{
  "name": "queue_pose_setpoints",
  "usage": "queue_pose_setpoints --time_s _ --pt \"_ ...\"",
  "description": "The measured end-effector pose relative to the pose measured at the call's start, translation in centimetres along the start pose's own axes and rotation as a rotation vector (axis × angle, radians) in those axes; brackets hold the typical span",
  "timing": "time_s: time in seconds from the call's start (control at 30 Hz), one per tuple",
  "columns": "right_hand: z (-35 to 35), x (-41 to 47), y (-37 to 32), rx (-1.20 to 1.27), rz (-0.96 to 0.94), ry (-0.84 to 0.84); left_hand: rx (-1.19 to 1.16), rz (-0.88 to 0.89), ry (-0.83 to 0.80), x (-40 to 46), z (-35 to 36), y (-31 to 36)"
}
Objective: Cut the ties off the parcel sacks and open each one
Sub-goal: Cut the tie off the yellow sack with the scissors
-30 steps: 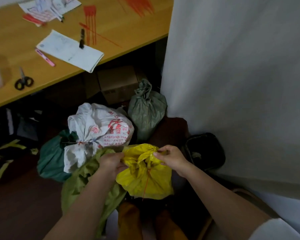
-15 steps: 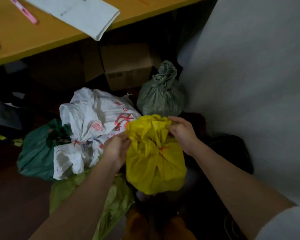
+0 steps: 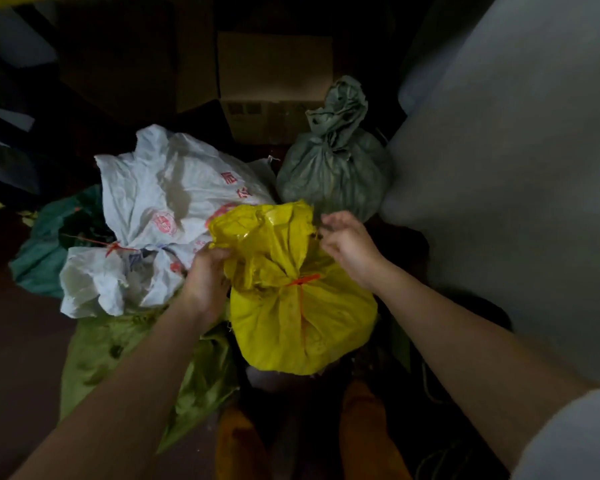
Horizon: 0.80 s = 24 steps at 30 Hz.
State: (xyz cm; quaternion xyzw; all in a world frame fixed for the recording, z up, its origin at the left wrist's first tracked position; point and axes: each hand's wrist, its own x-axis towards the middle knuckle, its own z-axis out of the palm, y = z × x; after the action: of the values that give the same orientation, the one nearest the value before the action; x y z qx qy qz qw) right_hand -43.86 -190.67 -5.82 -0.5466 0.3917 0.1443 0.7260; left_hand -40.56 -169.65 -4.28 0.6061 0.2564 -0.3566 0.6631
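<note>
Five sacks: heaped on floor, white sack (image 3: 174,202) biggest, left of centre
Yellow sack (image 3: 302,317): centre front, orange tie (image 3: 302,280) on neck, uncut
Left hand (image 3: 207,278): gripped yellow sack's gathered top
Right hand (image 3: 350,245): released, fingers loose beside top

The yellow sack (image 3: 302,317) is glossy crinkled woven plastic (frayed along its mouth); at ten o'clock the white sack (image 3: 160,216) looks matt and creased, the cardboard box (image 3: 274,88) at twelve dull.
</note>
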Motion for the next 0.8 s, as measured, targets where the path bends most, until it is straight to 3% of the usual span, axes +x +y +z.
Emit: queue_pose_setpoints --time_s 0.07,0.2,0.33,0.4,0.47,0.53,0.57,0.63,0.73,0.8 --pt "-2.2 -0.5 1.2 -0.2 -0.008 -0.02 -0.031 -0.002 0.023 0.3 1.2 -0.7" --pt "-5.0 -0.7 2.4 -0.57 0.039 -0.307 -0.115 -0.009 0.169 1.4 2.8 -1.6" --pt "-3.1 0.2 2.7 -0.685 -0.03 -0.494 -0.026 0.142 0.169 1.2 3.6 -2.0" --pt "-1.5 1.1 3.0 -0.647 -0.009 -0.481 0.306 0.341 0.25 0.3 3.0 -2.8" --pt "-0.5 2.0 3.2 -0.543 0.04 -0.404 0.849 0.628 0.37 -0.6 1.9 -3.8" --pt "-0.3 2.9 3.3 -0.456 0.063 -0.356 1.302 0.86 0.239 -0.9 1.0 -4.8" --pt "-0.4 3.4 3.4 -0.447 0.075 -0.344 1.457 0.853 0.101 -0.9 0.9 -5.3" --pt "-1.0 4.4 3.4 -0.461 0.167 -0.303 1.644 0.643 -0.059 -0.5 0.8 -6.7" --pt "-1.9 4.9 3.4 -0.526 0.266 -0.287 1.638 0.339 -0.016 0.9 0.4 -8.7" --pt "-2.6 4.4 3.2 -0.623 0.24 -0.287 1.607 0.281 -0.006 1.2 0.4 -9.0"
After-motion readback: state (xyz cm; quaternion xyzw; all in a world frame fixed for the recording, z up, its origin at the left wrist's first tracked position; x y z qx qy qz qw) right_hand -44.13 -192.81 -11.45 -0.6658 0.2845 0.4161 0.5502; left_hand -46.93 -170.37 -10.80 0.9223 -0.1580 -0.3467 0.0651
